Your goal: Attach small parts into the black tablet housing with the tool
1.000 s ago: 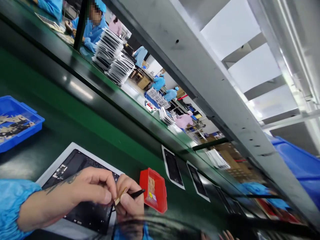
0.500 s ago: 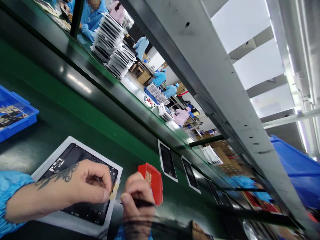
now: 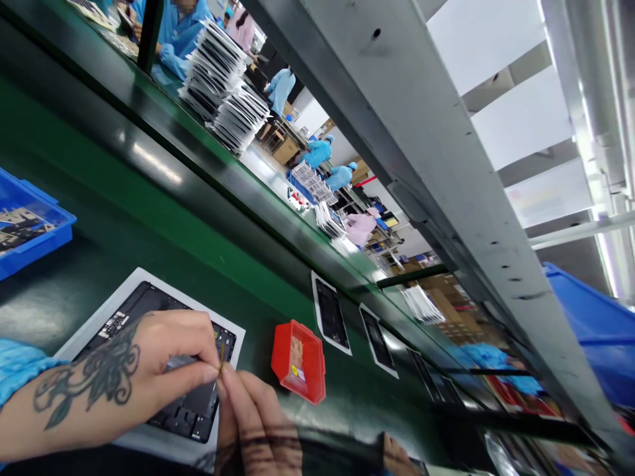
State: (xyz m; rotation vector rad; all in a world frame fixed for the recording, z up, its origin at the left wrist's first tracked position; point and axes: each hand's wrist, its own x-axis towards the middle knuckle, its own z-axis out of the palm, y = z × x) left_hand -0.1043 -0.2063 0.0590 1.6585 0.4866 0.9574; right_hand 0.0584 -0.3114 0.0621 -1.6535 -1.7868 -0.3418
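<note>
My left hand (image 3: pixel 163 377) reaches in from the left, over a black tablet housing (image 3: pixel 149 301) lying on a white sheet (image 3: pixel 133 281). Its thumb and forefinger pinch a thin amber strip (image 3: pixel 222 352), which looks like a flex cable or tape. My right hand (image 3: pixel 258 416) meets it fingertip to fingertip, closed on the same strip at its lower end. Both hands hide much of the housing's middle and right edge. A bluish sliver shows under the left fingers; I cannot tell what it is.
A red bin (image 3: pixel 297 360) of small tan parts stands right of my hands. At far left is a blue tray (image 3: pixel 37 225) of flat pieces. More housings (image 3: pixel 331 314) lie along the green bench. Beyond the divider rise stacked sheets (image 3: pixel 215 73); co-workers sit farther off.
My right hand has moved left from in front of the red bin to meet my left fingertips at the strip. The left hand has rotated, showing more of its back. The red bin is now uncovered.
</note>
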